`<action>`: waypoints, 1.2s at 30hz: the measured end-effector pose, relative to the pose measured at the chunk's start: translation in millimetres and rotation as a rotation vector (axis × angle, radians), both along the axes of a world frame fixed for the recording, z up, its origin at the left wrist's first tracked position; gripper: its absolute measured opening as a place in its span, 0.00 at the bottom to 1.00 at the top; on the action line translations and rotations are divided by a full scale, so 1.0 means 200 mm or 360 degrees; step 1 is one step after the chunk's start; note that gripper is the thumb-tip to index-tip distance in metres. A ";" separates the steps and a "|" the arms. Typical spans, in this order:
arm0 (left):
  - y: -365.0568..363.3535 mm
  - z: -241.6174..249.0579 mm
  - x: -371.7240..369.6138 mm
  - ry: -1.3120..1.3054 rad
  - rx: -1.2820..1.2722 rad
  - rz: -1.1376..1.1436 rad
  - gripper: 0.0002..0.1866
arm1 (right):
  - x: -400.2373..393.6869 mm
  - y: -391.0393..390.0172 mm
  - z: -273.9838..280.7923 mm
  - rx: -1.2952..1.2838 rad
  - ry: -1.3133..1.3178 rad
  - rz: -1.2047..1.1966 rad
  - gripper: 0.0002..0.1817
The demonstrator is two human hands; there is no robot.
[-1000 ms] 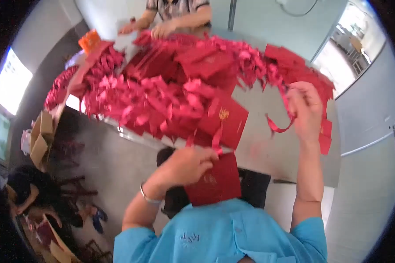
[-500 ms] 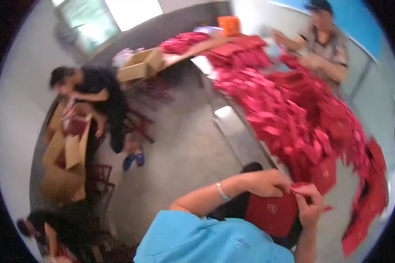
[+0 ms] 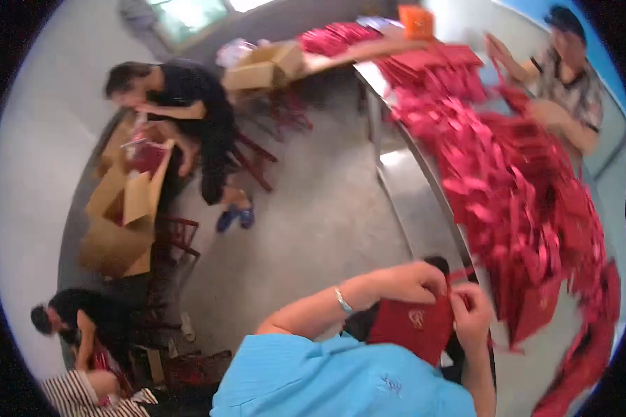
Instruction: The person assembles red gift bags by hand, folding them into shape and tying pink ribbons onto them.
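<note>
A dark red bag [image 3: 412, 325] with a pale printed emblem lies over my lap. At its top edge my left hand [image 3: 419, 283] pinches red ribbon, the wrist wearing a silver bracelet. Close to its right, my right hand [image 3: 470, 309] has its fingers closed on the ribbon at the same edge. The small piece between the fingertips is partly hidden. Just beyond my hands, a heap of red bags with shiny ribbons [image 3: 476, 181] covers the table.
Across the heap stands a person in a cap [image 3: 567, 83]. At the left, a person in black [image 3: 188, 104] bends over open cardboard boxes [image 3: 111, 240]; others sit at the lower left. An orange container [image 3: 416, 22], another box [image 3: 264, 66] and red stools [image 3: 254, 160] are farther back.
The view has shifted, so the room's contents appear farther right. My hands and the bag appear slightly to the left, both hands still at its top edge. More people show at the lower left.
</note>
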State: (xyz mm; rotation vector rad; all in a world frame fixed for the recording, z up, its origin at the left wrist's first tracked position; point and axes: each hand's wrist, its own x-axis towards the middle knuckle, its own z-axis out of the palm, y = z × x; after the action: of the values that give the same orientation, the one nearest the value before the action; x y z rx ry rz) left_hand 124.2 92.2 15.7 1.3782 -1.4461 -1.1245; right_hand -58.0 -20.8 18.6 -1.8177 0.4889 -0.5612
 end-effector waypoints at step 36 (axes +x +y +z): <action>0.02 -0.16 0.01 0.1522 0.0537 0.0162 0.17 | 0.03 0.05 -0.11 0.0328 0.0140 -0.0143 0.05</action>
State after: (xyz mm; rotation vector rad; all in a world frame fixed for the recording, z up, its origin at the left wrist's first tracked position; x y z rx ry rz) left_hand 126.1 96.3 -15.8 0.8692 -0.5065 -1.6851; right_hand -52.1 -11.7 -3.5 -1.6341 0.6668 -0.4748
